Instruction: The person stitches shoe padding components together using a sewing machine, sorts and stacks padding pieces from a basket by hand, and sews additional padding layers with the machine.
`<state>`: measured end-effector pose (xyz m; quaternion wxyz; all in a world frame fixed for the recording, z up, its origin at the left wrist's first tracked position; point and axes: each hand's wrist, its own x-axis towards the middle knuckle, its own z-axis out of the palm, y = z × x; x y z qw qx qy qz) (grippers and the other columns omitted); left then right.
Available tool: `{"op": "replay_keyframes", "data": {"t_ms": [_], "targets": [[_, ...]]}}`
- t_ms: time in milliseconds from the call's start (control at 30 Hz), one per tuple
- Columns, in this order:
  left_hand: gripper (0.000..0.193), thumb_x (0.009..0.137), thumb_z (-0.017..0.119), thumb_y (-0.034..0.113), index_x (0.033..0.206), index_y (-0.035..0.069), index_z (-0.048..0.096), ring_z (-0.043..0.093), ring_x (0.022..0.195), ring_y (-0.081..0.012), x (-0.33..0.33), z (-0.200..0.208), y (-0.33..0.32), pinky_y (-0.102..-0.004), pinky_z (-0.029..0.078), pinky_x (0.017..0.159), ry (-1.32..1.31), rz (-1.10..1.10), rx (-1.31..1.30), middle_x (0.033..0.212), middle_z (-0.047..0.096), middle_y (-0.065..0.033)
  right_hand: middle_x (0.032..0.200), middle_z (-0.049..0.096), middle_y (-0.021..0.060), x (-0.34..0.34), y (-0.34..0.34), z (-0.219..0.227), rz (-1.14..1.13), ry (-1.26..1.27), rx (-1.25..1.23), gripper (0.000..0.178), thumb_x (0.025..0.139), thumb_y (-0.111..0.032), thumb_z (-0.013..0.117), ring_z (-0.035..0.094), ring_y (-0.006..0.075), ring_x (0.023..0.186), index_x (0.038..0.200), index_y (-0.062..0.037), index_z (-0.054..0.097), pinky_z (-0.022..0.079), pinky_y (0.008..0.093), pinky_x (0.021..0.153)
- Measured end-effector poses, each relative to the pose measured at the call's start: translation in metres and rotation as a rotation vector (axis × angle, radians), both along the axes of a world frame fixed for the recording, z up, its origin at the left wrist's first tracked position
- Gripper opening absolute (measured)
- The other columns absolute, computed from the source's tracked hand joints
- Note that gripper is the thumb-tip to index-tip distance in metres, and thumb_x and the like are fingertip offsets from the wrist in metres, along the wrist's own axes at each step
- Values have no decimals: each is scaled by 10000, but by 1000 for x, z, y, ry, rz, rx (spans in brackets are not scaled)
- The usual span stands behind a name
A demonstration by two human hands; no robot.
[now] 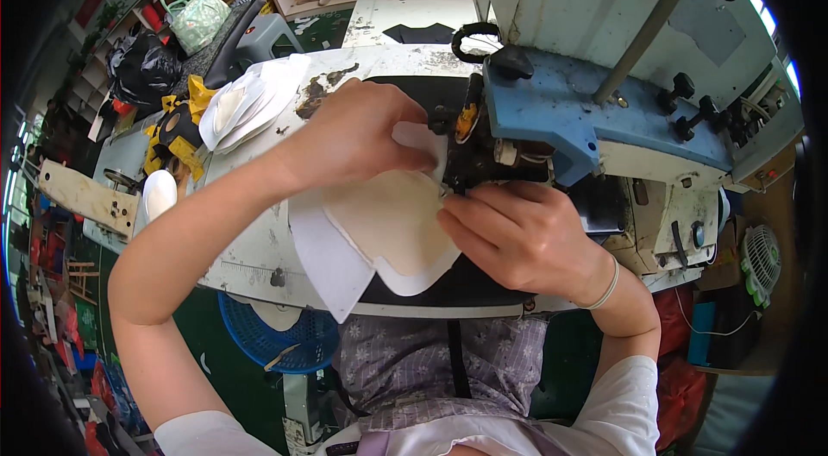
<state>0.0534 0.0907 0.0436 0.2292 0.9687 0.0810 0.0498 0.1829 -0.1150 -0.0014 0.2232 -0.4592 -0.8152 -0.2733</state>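
Note:
A flat cut piece in layers of white and cream sheet (392, 227) lies on the black plate of a blue-and-white bench machine (543, 111). My left hand (366, 132) is on its far edge, thumb and fingers curled round a raised white part beside the machine's dark working head (470, 150). Close to that head, my right hand (522, 236) pinches the right edge of the same piece, its fingers bent and pressed together. The fingertips of both hands are partly hidden, and the spot under the head cannot be made out.
A stack of white cut pieces (254, 102) lies at the far left of the worktable (259, 262), near a yellow-and-black tape roll (177, 132). Below the front edge hangs a blue basket (297, 348). A small green-and-white fan (761, 262) stands at the right.

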Motion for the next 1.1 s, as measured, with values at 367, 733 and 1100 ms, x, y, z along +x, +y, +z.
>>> {"op": "replay_keyframes", "data": {"t_ms": [367, 733, 1100], "targets": [[332, 687, 844, 153, 970, 0, 766, 652, 850, -339, 45, -55, 26, -418, 410, 989, -314, -57, -84, 869, 716, -210, 1021, 731, 93, 2, -4, 0, -173, -52, -50, 369, 646, -123, 686, 708, 189, 867, 993, -18, 756, 565, 284, 660], [477, 756, 817, 140, 1187, 1, 665, 562, 1210, -381, -9, -26, 0, -457, 413, 1062, -578, 28, 196, 1208, 659, -168, 1024, 721, 96, -3, -8, -2, -242, -65, -40, 398, 675, -149, 663, 684, 184, 859, 1040, -14, 744, 535, 266, 656], [470, 789, 614, -41, 1247, 33, 688, 599, 1281, -390, -55, -33, -32, -493, 495, 1070, -279, -227, 214, 1336, 650, -179, 1025, 740, 61, -2, -9, -4, -250, -1, -23, 374, 694, -122, 692, 694, 173, 837, 1053, -49, 764, 537, 286, 643]]}}
